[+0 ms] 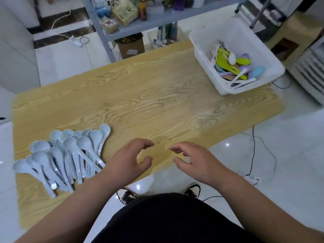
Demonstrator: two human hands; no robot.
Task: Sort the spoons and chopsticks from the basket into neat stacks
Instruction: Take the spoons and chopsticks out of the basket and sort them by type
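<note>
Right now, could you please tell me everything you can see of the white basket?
The white basket is a rectangular plastic-looking tub, upright on the table's far right corner, slightly overhanging the edge. Inside lies a loose jumble of green, purple, blue and white spoons over wooden chopsticks. Neither hand touches it.

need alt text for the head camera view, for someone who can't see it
Two empty hands, left hand and right hand, hover open over the near edge of a wooden table. A pile of pale blue spoons lies at the left; a white basket of mixed coloured spoons and chopsticks sits at the far right corner.
</note>
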